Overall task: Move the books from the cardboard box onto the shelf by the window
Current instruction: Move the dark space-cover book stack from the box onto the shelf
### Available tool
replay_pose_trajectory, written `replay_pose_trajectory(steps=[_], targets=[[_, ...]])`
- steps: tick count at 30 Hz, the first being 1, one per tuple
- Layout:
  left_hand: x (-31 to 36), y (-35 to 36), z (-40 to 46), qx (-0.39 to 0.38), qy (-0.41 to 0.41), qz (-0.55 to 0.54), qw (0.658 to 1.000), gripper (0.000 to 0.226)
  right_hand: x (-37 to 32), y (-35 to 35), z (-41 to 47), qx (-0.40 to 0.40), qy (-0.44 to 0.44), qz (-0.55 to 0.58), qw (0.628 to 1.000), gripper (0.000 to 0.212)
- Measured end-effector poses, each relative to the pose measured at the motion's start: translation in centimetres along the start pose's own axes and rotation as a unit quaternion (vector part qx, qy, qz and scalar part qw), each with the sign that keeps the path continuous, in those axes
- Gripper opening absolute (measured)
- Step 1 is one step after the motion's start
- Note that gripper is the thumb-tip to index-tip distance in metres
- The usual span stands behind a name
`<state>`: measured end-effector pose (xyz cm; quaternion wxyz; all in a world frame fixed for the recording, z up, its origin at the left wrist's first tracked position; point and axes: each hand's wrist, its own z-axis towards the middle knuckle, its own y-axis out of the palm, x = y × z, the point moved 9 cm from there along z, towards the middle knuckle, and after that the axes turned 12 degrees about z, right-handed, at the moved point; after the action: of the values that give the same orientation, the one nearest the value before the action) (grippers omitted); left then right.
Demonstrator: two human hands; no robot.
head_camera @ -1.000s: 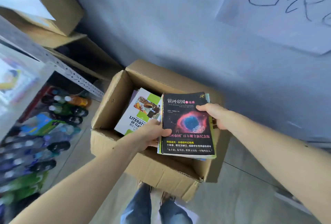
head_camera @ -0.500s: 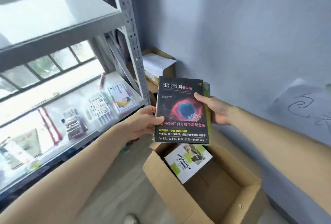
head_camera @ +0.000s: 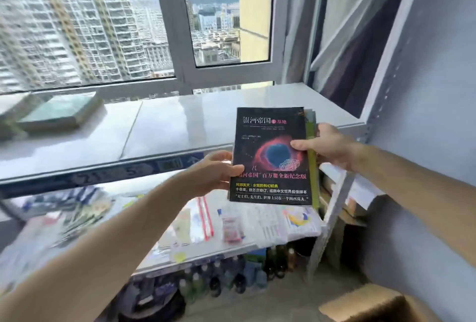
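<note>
Black-covered and topmost, the nebula book [head_camera: 270, 156] fronts a small stack of books [head_camera: 312, 141] that you hold up in front of the grey shelf [head_camera: 164, 126] by the window [head_camera: 213, 12]. Your left hand [head_camera: 216, 172] pinches the stack's left edge, thumb on the cover. Your right hand [head_camera: 327, 146] grips the right edge, thumb across the cover, fingers behind. Two greenish books [head_camera: 59, 113] lie on the shelf's left end. One corner of the cardboard box [head_camera: 373, 306] shows bottom right.
</note>
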<state>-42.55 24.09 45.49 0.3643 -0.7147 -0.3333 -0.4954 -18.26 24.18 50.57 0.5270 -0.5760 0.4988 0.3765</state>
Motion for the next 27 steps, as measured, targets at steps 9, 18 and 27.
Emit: replay_pose_trajectory(steps=[9, 18, 27], targets=[[2.8, -21.7, -3.7, 0.151, 0.042, 0.03, 0.987, 0.038, -14.8, 17.1, 7.6, -0.073, -0.138, 0.007, 0.988, 0.053], [1.7, -36.8, -4.5, 0.372, 0.08, 0.104, 0.919, 0.077, -21.2, 31.1, 14.9, -0.1, -0.31, -0.019, 0.945, 0.057], [-1.0, -46.7, -4.3, 0.427, 0.061, 0.143, 0.891, 0.083, -23.8, 41.1, 19.0, -0.137, -0.388, -0.019, 0.911, 0.056]])
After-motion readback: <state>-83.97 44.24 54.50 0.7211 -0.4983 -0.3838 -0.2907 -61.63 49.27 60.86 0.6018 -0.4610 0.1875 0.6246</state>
